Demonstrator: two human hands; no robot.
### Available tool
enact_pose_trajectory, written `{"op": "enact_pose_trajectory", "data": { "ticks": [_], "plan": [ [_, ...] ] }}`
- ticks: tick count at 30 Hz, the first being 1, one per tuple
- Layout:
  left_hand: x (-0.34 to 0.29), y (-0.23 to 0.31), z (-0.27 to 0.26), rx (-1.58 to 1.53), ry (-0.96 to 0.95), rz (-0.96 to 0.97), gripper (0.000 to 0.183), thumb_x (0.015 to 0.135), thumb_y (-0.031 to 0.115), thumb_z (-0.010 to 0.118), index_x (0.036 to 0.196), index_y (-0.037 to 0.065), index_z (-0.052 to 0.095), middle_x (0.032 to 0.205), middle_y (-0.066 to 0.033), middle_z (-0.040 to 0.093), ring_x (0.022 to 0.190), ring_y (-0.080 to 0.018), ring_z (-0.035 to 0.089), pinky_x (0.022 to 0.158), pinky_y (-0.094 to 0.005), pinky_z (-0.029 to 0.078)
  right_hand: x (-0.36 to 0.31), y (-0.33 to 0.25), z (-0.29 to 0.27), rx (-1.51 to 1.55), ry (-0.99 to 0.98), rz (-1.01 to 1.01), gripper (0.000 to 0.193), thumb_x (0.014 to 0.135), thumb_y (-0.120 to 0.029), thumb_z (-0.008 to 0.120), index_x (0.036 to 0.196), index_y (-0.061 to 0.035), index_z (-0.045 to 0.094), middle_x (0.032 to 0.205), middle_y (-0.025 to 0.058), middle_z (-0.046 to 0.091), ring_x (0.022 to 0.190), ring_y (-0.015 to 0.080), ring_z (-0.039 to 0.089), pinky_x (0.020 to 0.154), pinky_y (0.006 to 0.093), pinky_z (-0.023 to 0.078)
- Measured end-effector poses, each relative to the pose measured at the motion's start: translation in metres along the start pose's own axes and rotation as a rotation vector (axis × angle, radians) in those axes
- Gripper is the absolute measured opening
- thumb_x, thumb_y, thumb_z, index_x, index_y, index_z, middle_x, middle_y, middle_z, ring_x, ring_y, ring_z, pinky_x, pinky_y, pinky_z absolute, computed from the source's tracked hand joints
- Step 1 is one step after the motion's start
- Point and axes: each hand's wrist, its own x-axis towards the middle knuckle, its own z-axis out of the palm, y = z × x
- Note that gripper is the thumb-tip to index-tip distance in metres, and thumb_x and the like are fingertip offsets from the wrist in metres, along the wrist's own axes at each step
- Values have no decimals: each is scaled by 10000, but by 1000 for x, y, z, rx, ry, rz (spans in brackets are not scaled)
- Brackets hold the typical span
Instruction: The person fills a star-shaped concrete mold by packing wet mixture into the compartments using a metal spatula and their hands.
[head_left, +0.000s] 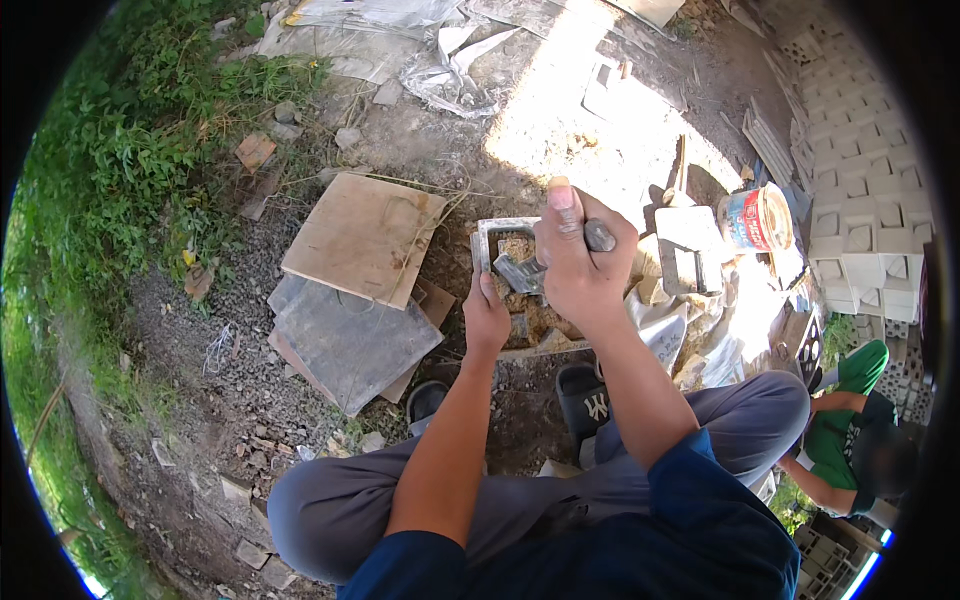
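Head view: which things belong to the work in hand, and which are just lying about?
In use, it seems:
- trowel, in the right hand
- tray, left hand at its side
- sandy mix inside

Probably just lying about:
- boards, left of the tray
- white sheeting, top edge
- reddish brick piece, upper left

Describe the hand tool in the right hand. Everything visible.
The tool looks like a small trowel. Its blade is flat, grey and metal-looking, with uneven, smeared tones. A rounded, dull grey handle end sticks out beside the thumb; the rest of the handle is hidden inside the right grip, which is closed around it. The blade sits tilted, its free end toward picture left, over tan, crumbly material in a rectangular tray. Whether it touches that material is unclear.
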Motion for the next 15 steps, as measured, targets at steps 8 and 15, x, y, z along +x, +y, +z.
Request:
{"op": "enact_pose_trajectory", "data": {
  "ticks": [8,15],
  "plan": [
    [0,4,-2,61,29,-16,456,1079,356,307,1135,-34,537,729,-228,541,647,-410,507,634,-471,416,-15,18,-9,11,93,7,442,1043,-307,527,701,-31,485,570,-30,399,503,47,334,454,255,278],
    [1,4,1,7,10,5,440,1079,342,310,1139,-29,539,726,-216,543,636,-373,504,631,-469,415,-12,22,-9,-64,50,-40,424,1046,-285,521,714,-21,509,568,-30,402,502,38,327,447,254,252]
  ]
}}
